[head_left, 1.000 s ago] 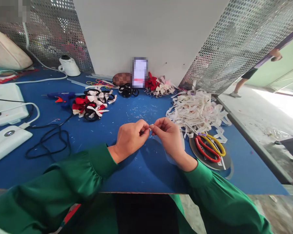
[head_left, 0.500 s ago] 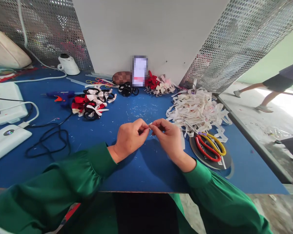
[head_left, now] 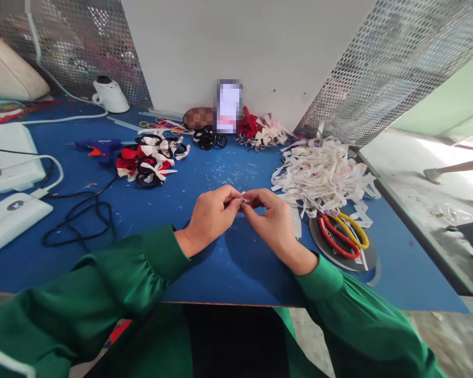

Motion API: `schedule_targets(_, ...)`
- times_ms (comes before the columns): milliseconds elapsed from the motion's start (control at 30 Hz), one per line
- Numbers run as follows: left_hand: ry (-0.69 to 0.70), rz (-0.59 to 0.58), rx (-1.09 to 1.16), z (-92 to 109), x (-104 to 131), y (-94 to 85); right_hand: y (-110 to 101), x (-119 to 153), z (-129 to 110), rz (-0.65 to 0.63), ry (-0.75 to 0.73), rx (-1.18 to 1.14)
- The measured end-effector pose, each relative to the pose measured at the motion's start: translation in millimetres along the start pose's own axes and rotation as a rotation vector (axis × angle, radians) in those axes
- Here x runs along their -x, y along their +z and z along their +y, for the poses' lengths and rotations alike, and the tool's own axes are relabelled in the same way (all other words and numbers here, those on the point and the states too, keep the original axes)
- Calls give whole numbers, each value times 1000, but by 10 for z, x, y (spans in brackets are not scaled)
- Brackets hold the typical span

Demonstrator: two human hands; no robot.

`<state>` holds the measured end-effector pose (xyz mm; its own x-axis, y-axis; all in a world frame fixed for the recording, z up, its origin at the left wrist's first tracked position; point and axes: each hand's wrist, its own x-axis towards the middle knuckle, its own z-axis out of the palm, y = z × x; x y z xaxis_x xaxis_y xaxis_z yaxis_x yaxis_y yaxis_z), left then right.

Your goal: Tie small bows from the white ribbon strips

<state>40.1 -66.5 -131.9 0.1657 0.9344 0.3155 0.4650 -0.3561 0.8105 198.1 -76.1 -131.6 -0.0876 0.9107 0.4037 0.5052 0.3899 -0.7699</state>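
Scrap of whitish material (head_left: 244, 196) being pinched by bare left hand (head_left: 213, 212) at its two o'clock, by bare right hand (head_left: 273, 216) at its ten; neither nearer, long axis hidden.

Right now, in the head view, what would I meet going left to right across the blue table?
White device with a lit display, blue glue gun, pile of bow hair ties, left hand, right hand, scissors.
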Motion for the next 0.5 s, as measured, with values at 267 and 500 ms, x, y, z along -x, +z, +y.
schedule_targets(267, 33, -13, -22, 28, 27, 21, 16, 0, 45, 42, 17, 37)
schedule_targets(500, 34, -5, -144, 7, 32, 16, 21, -8, 32, -18, 4, 98)
